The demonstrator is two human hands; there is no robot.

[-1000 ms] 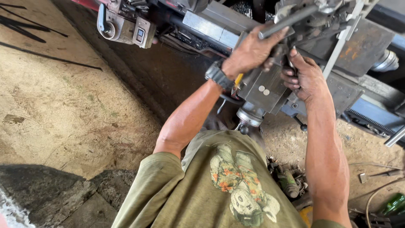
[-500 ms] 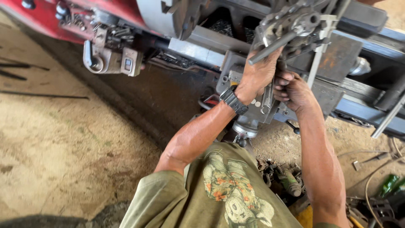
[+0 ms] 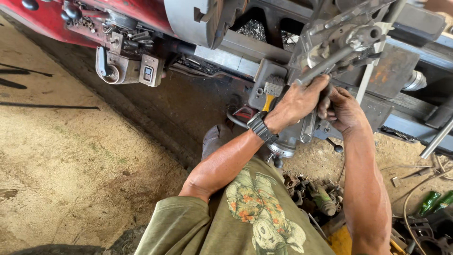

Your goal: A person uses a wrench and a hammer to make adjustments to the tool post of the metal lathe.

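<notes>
Head view, left hand [image 3: 298, 101] gripping steel lever [image 3: 325, 63] on lathe carriage [image 3: 391, 71], right hand [image 3: 342, 111] clamping around handle below, hands touching, chuck [image 3: 198, 19] left, green bottles [image 3: 436, 200] on floor

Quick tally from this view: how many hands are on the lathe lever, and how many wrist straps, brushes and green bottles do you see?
Hands on the lever: 2, left hand and right hand, both on the grey lever
Black wrist strap: 1
Yellow-handled brush: 1
Green bottles: 2
Total: 6
</notes>
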